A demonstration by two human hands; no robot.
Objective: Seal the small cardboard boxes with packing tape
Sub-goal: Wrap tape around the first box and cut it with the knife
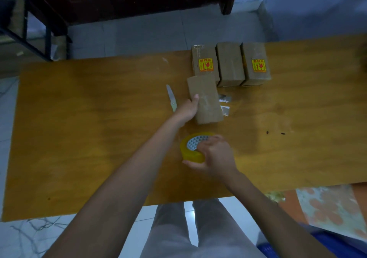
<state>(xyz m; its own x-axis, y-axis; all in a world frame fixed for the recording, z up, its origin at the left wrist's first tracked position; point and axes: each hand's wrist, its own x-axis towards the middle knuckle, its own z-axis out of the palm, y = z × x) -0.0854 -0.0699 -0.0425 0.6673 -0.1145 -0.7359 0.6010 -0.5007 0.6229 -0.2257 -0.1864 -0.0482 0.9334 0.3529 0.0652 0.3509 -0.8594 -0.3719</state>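
Two hands at a wooden table, one on a box, one on the tape roll.

The left hand (187,109) grips the left side of a small cardboard box (205,98) lying near the centre of the table (79,128), thumb on top. At 6 o'clock from that box, the right hand (215,156) curls around a yellow roll of packing tape (191,147). Three more boxes (230,64) stand in a row at 12 o'clock, touching one another. A knife (171,97) lies just beside the left hand at 10 o'clock.
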